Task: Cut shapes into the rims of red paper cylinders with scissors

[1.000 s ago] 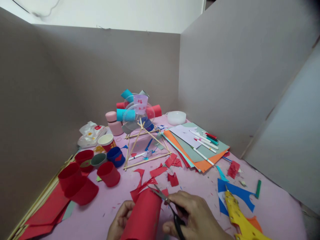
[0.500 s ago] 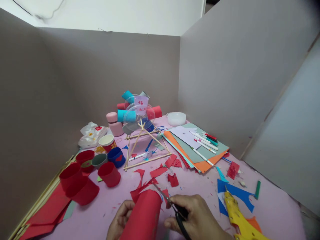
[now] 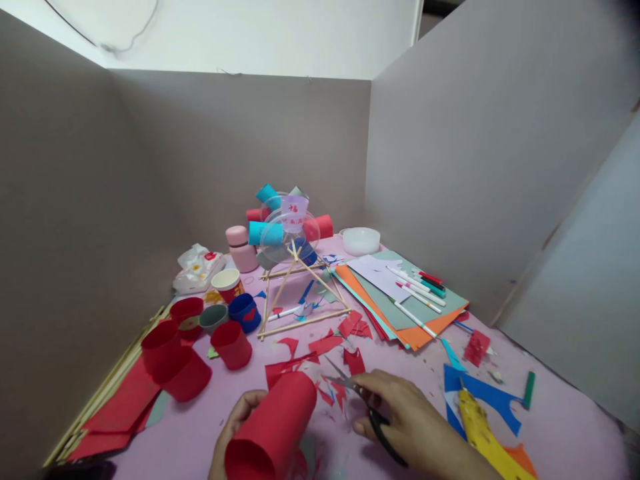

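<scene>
A red paper tube (image 3: 283,420) tilts toward me at the front of the table, its near end showing hollow. My left hand (image 3: 235,427) grips it from the left side, with part of the fingers hidden behind it. In my right hand (image 3: 395,410) is a pair of scissors (image 3: 357,388) with black handles. Their blades are parted and point left, just beyond the tube's far end and apart from it. Red paper scraps (image 3: 323,343) lie around the blades and behind the tube.
Several red paper cups (image 3: 231,345) stand at left near a blue cup (image 3: 245,312). A stick frame (image 3: 305,325) carries a wheel of coloured tubes (image 3: 267,233). At right are paper sheets (image 3: 425,340), markers (image 3: 417,288) and a yellow glue gun (image 3: 477,423). Grey partitions (image 3: 240,147) enclose the table.
The scissors have moved right, away from the tube's far edge, and their blades have opened. The tube has tipped so its near opening shows. The whole view has shifted slightly.
</scene>
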